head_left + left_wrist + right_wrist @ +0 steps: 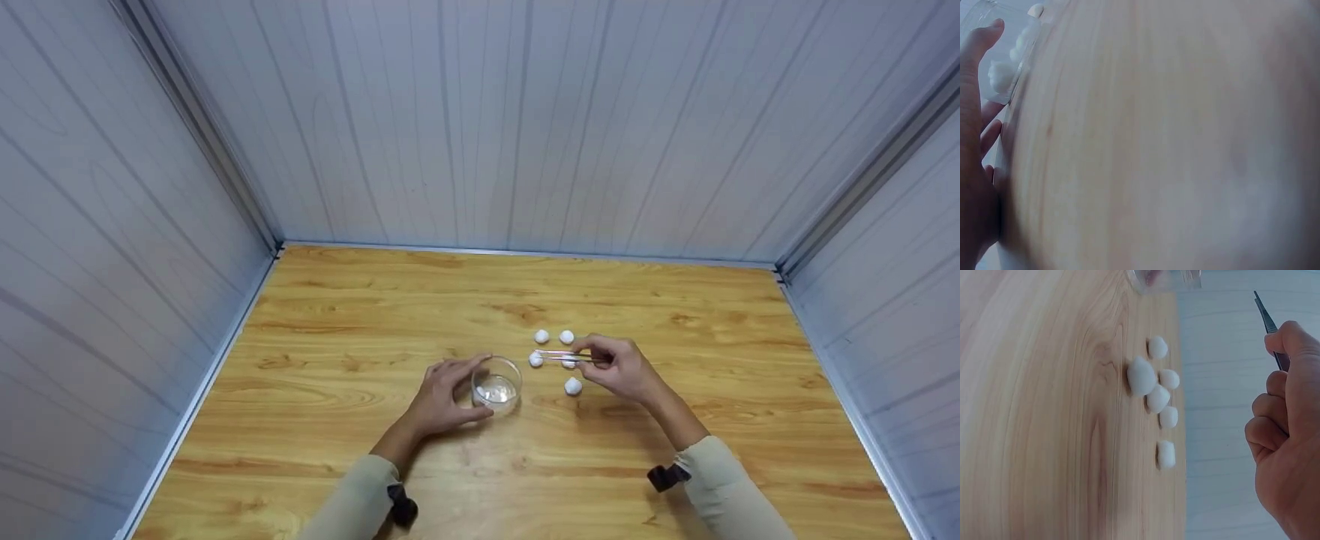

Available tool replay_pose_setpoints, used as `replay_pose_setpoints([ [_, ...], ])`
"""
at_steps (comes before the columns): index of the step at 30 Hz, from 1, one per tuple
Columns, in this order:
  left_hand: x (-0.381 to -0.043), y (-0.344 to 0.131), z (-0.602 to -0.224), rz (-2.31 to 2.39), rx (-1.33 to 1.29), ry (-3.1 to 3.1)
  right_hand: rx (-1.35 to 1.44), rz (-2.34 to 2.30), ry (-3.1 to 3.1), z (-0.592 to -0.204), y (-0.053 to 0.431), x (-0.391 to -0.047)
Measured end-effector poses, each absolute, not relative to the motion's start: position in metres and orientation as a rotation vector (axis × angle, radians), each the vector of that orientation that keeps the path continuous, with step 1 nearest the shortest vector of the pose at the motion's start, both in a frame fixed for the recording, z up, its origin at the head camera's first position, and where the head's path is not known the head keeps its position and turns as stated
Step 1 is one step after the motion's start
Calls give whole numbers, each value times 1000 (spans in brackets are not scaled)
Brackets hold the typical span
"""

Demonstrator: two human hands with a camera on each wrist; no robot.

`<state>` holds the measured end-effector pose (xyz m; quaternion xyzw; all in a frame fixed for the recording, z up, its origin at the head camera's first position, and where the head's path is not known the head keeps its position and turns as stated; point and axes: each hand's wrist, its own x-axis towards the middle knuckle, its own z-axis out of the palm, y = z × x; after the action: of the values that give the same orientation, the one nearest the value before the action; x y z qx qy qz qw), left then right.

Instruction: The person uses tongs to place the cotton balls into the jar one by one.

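Observation:
My left hand holds a clear glass bowl, with the thumb on its near side and a finger at its far rim. White cotton balls show through the bowl's wall in the left wrist view. Tweezers are pinched between the thumb and fingers of my right hand, pointing left. Their tips overlap a cotton ball in the head view, but the right wrist view shows them raised above the table with nothing between them. Another cotton ball is partly hidden under the tweezers.
More loose cotton balls lie to the right of the bowl, including a near one and two farther ones, left and right. Pale panel walls enclose the wooden table at the back and both sides.

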<state>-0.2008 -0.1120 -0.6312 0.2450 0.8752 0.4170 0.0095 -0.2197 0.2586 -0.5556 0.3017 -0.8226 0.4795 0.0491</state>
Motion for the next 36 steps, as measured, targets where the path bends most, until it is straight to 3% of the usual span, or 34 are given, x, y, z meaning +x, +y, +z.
replay_pose_setpoints([
  [36,-202,-111,-632,1290,793,2767,792,1388,-2531,-562,302,-218],
])
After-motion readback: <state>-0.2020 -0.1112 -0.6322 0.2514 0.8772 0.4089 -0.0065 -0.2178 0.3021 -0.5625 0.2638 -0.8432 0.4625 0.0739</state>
